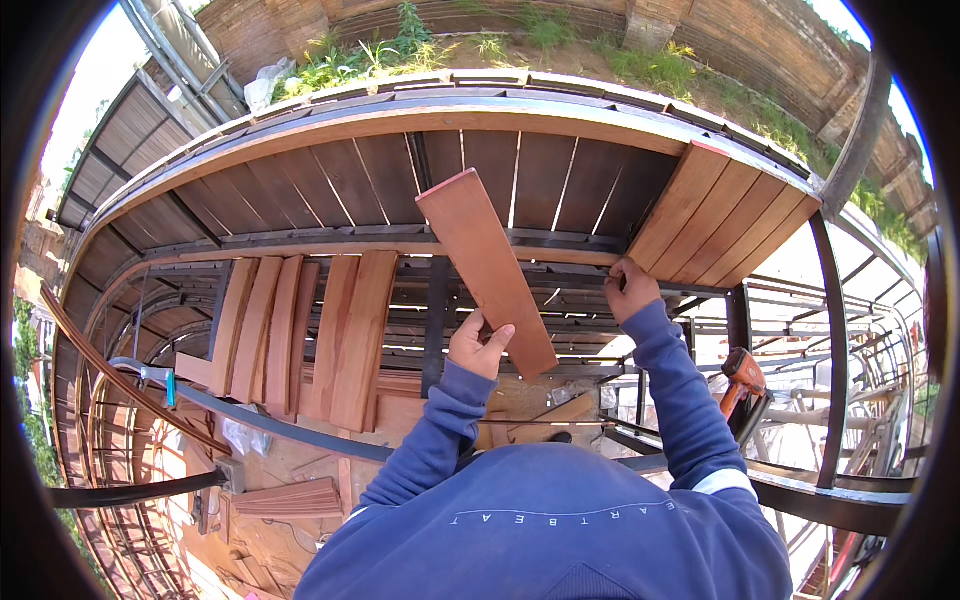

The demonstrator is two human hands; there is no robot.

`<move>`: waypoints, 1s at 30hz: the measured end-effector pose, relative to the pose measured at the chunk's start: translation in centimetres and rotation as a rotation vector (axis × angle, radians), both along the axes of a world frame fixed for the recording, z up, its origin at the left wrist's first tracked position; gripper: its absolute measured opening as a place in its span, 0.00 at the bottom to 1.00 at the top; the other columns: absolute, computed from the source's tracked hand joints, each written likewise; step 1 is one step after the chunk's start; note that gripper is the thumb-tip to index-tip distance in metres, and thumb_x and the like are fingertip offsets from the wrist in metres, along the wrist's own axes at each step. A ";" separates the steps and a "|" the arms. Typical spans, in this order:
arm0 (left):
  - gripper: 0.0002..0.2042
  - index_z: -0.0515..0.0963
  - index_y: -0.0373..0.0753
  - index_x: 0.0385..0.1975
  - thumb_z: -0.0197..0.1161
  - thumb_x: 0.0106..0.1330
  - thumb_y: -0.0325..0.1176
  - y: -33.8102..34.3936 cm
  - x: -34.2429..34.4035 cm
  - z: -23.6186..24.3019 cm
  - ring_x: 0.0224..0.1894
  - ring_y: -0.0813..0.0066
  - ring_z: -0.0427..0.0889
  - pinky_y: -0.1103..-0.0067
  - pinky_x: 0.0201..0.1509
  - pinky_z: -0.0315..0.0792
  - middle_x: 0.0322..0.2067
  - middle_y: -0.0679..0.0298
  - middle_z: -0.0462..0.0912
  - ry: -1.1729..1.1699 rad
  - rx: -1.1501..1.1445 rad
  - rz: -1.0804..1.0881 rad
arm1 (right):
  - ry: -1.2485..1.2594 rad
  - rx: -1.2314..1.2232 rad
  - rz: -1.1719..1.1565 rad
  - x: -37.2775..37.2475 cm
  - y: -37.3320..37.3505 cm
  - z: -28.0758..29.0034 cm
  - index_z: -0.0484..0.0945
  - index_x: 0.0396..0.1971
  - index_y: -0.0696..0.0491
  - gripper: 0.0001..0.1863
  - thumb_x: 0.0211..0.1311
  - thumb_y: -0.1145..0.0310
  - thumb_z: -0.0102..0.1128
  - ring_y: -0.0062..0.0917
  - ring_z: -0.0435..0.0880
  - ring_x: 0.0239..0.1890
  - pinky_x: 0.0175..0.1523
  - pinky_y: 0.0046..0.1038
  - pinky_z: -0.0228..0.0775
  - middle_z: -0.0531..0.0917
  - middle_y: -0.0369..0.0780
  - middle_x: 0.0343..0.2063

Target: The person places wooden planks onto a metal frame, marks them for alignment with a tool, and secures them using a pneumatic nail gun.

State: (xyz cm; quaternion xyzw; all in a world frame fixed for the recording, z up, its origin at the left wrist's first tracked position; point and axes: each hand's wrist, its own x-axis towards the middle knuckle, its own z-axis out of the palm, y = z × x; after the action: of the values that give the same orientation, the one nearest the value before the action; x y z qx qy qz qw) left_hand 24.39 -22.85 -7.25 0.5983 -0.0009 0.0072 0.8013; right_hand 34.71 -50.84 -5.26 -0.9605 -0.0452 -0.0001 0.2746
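At dark frame (436, 320) | left hand (476, 349) grips plank (488, 268) | right hand (634, 293) at slats (728, 220)

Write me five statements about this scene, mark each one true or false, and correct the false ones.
1. The left hand holds a brown board between thumb and fingers. True.
2. The right hand grips the orange tool. False: its fingers are at the corner of the slatted panel, apart from the tool.
3. Several separate boards lie side by side to the left of the left hand. True.
4. The person's sleeves are bright red. False: they are blue.
5. Green plants grow between the frame and the brick wall. True.
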 end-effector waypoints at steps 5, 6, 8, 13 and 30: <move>0.14 0.75 0.33 0.54 0.62 0.69 0.24 2.0 -3.4 1.3 0.44 0.81 0.80 0.81 0.51 0.73 0.44 0.65 0.83 0.019 -0.039 0.090 | -0.033 -0.563 -0.010 2.1 4.4 3.6 0.71 0.54 0.55 0.22 0.60 0.67 0.56 0.49 0.84 0.48 0.51 0.42 0.79 0.69 0.55 0.61; 0.15 0.75 0.32 0.54 0.62 0.69 0.24 2.4 -4.0 1.3 0.45 0.80 0.80 0.81 0.51 0.73 0.45 0.65 0.83 0.015 -0.040 0.101 | 0.043 -0.608 -0.045 3.1 4.7 3.7 0.70 0.57 0.55 0.24 0.59 0.67 0.57 0.49 0.84 0.49 0.52 0.42 0.79 0.70 0.56 0.60; 0.15 0.74 0.32 0.54 0.62 0.69 0.24 3.3 -4.8 1.4 0.45 0.80 0.80 0.81 0.52 0.73 0.45 0.64 0.82 -0.002 -0.033 0.120 | 0.188 -0.689 -0.121 5.3 5.1 3.5 0.69 0.61 0.54 0.29 0.58 0.67 0.58 0.50 0.83 0.52 0.55 0.43 0.78 0.73 0.58 0.59; 0.16 0.73 0.30 0.55 0.61 0.69 0.23 5.0 -6.2 1.4 0.47 0.78 0.80 0.81 0.53 0.74 0.47 0.62 0.82 -0.015 -0.024 0.147 | 0.340 -0.722 -0.107 7.7 4.7 2.2 0.75 0.57 0.57 0.24 0.59 0.67 0.56 0.48 0.83 0.52 0.56 0.41 0.78 0.77 0.56 0.55; 0.13 0.78 0.30 0.50 0.64 0.66 0.23 -5.4 9.9 0.6 0.41 0.79 0.84 0.80 0.46 0.77 0.40 0.61 0.87 -0.146 0.223 -0.086 | -0.540 0.579 -0.417 -4.7 -4.2 -1.0 0.80 0.44 0.57 0.13 0.60 0.80 0.58 0.21 0.81 0.32 0.40 0.26 0.73 0.82 0.37 0.29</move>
State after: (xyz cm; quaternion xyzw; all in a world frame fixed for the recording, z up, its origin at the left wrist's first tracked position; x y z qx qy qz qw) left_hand 34.29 -28.28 -6.64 0.6809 -0.0856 0.0159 0.7272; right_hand 30.06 -55.08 -6.22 -0.7982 0.0813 -0.3189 0.5046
